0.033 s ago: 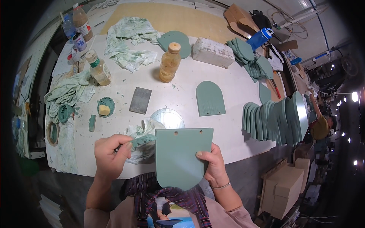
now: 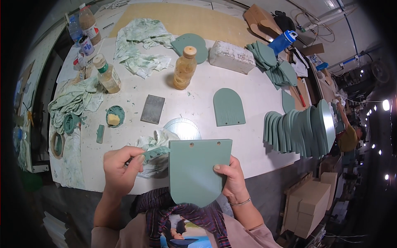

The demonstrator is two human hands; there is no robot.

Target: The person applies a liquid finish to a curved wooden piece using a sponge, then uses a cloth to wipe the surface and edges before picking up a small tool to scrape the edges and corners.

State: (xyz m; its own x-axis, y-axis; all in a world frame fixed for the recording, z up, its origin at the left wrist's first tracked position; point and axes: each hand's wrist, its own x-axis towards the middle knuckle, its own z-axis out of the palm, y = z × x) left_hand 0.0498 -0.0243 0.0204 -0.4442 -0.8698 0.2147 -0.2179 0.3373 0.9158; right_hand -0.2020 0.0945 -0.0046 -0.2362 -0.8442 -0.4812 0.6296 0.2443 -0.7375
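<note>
Head view: green panel [image 2: 198,173] in the right hand [image 2: 233,180], left hand [image 2: 122,167] pinching beside it

The panel is in front of the person's body, at the near edge of the table [image 2: 194,99]. Its slightly longer axis runs away from the chest, rounded end near, straight edge with two holes far. The right hand grips its right side, thumb flat on the face, fingers tucked behind. On the opposite side, the left hand pinches a thin, green-stained piece [image 2: 151,154] between thumb and forefinger, aimed toward the panel's left edge; I cannot tell whether they touch, as a soft, crumpled cloth [image 2: 158,141] lies behind. The panel looks smooth, matt and thick.

Beyond the cloth is a shiny, ridged plate [image 2: 185,128] with a curved top; left of it lie a narrow green strip [image 2: 100,134] and a paste-smeared tub [image 2: 118,111]. Farther out are a flat grey block [image 2: 153,109] and an arched board [image 2: 228,105]. At right, a row of green boards [image 2: 295,130] stands on edge. Farthest are a clear bottle [image 2: 185,70] of amber liquid, a rough white brick [image 2: 232,57] and a stained rag [image 2: 142,45].
</note>
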